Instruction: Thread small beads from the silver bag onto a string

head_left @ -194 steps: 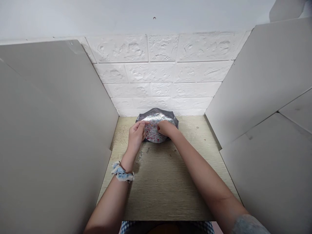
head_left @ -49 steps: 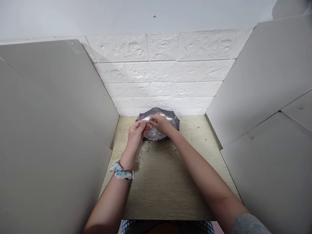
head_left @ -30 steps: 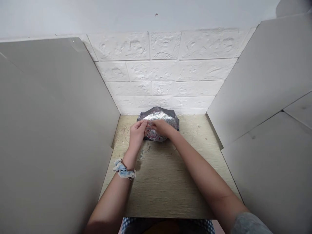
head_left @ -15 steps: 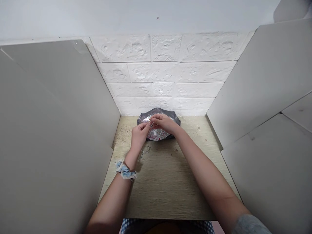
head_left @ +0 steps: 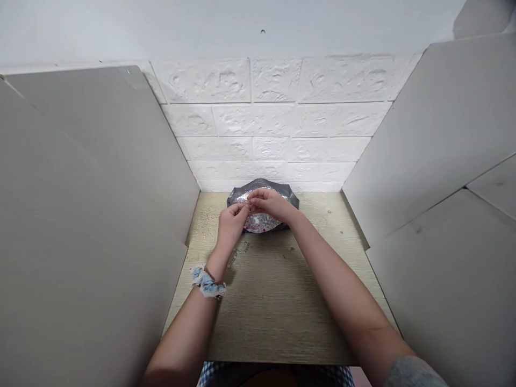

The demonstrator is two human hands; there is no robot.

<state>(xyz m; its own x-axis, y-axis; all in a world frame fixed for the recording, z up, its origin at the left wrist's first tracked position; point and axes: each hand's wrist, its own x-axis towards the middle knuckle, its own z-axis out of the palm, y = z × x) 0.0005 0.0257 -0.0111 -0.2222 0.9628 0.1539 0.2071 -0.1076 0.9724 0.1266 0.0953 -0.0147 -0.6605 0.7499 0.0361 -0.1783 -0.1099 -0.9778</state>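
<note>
A grey bag [head_left: 282, 191] with a shiny lining lies against the wall, holding many small white, clear and red beads [head_left: 262, 223]. Over it, my left hand [head_left: 231, 223] is closed in a pinch, its fingertips meeting those of my right hand [head_left: 271, 204]. My right hand also pinches, thumb against forefinger. Whatever is between the fingertips is too small to make out. A thin strand of clear beads [head_left: 243, 248] lies on the wooden table just right of my left wrist, which wears a blue and white scrunchie [head_left: 207, 282].
The wooden table [head_left: 282, 312] sits between a grey panel on the left [head_left: 100, 188] and another on the right [head_left: 423, 134]. Behind it rises a white brick-patterned wall [head_left: 270, 118]. Tiny bits are scattered on the tabletop at the right.
My right hand's fingertips have closed slightly toward my left fingertips. Otherwise both hands and the bag are nearly where they were.
</note>
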